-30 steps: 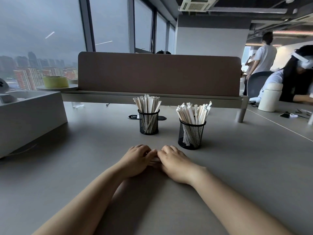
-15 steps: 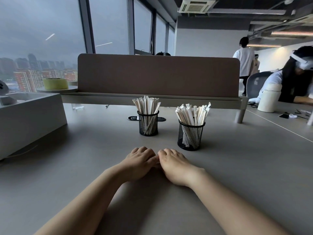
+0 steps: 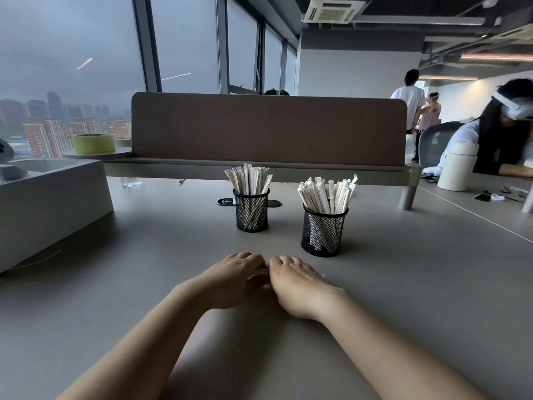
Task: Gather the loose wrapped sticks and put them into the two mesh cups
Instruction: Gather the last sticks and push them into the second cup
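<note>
Centrally, left hand (image 3: 230,280) and right hand (image 3: 297,284) together, fingers (image 3: 250,259) curled, grip unclear, near 2 mesh cups (image 3: 251,212) (image 3: 323,233) of wrapped sticks (image 3: 248,179).

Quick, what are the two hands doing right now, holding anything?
Left hand: fingers curled on the table, grip cannot be told.
Right hand: same, cannot be told.

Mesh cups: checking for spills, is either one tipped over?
No, the left cup and the right cup both stand upright on the table, with sticks standing in them.
</note>
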`<state>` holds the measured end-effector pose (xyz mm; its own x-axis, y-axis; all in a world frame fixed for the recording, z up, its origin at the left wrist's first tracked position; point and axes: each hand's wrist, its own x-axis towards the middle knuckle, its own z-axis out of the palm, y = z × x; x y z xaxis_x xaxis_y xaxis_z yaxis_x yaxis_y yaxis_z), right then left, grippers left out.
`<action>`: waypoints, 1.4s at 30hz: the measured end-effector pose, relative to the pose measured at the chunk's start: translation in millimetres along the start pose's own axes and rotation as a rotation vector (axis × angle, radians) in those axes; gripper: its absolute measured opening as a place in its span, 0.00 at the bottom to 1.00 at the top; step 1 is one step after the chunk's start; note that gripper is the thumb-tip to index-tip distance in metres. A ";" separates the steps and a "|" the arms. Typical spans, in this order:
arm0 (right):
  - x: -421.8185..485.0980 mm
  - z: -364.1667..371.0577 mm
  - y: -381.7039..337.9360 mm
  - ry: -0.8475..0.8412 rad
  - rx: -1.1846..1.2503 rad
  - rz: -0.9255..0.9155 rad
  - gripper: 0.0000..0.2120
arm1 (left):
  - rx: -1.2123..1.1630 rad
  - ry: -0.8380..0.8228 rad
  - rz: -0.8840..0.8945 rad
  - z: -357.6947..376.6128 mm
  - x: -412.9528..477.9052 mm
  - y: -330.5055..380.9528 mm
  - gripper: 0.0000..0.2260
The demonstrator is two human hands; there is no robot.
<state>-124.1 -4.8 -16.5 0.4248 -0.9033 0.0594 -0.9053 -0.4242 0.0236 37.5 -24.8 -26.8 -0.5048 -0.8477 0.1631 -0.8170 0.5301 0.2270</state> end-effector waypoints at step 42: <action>-6.9 -1.5 -5.3 0.084 -0.051 -0.029 0.14 | 0.326 -0.049 -0.038 -11.2 -7.3 15.6 0.13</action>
<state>-122.3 3.8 -15.5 0.4510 -0.8813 0.1410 -0.8925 -0.4443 0.0773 31.6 -10.1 -13.7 -0.4788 -0.8707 0.1126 -0.8776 0.4712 -0.0880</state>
